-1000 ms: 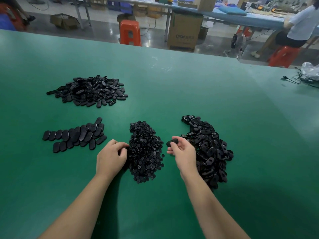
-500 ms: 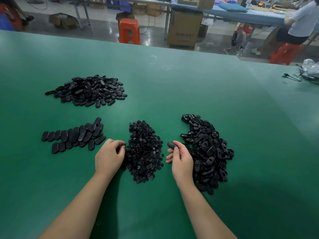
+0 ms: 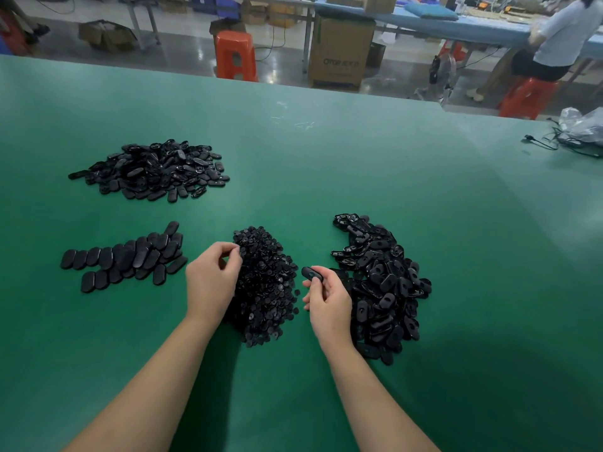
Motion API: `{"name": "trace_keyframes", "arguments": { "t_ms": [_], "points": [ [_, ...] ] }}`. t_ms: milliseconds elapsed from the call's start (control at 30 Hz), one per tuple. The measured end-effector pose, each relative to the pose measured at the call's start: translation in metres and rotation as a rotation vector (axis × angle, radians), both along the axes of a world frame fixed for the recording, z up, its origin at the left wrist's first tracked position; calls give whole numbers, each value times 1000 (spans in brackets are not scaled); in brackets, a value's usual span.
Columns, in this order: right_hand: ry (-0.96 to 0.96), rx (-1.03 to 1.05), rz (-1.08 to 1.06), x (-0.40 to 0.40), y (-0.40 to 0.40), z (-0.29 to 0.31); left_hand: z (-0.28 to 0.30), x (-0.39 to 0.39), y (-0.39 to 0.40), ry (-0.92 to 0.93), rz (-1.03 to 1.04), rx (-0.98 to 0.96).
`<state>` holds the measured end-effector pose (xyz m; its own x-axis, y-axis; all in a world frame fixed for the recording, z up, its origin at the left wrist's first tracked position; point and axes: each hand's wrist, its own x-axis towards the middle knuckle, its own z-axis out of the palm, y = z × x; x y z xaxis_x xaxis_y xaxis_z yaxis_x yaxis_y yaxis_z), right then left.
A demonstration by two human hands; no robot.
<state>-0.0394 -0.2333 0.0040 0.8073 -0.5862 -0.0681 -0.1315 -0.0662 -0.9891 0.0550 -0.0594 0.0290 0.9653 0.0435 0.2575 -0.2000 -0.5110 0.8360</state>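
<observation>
Factory assembly floor, long green worktable (image 3: 326,164), sorted piles of black plastic parts (image 3: 153,171), cardboard boxes (image 3: 339,53), orange stools (image 3: 235,55), far workbench (image 3: 456,24)

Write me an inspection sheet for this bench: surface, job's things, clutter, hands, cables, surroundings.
Surface: green table, faint scuffs at the far side.
Job's things: oval shell pinched in right hand; small-parts pile between the hands; shell pile at right; row of ovals and far heap at left.
Clutter: plastic bag at the far right edge.
Hands: left hand curled at the small-parts pile, hold unclear; right hand as above.
Cables: black cable beside the bag.
Surroundings: orange stool, cardboard box, seated person.
</observation>
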Motion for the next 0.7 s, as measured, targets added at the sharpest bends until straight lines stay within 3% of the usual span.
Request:
{"name": "trace_keyframes", "arguments": {
  "t_ms": [133,267,367,567,700],
  "points": [
    [14,-5,2,0,0,-1,12,-7,-34,99,-133,-90],
    [14,-19,-16,2,0,-3,11,-15,-56,339,-353,-239],
    [8,-39,-24,3,0,-4,11,-20,-62,441,-379,-359],
    [0,-76,-29,3,-1,-6,12,-25,-65,499,-423,-458],
    [8,-95,-34,3,-1,-6,12,-24,-65,506,-412,-407]
  ]
}}
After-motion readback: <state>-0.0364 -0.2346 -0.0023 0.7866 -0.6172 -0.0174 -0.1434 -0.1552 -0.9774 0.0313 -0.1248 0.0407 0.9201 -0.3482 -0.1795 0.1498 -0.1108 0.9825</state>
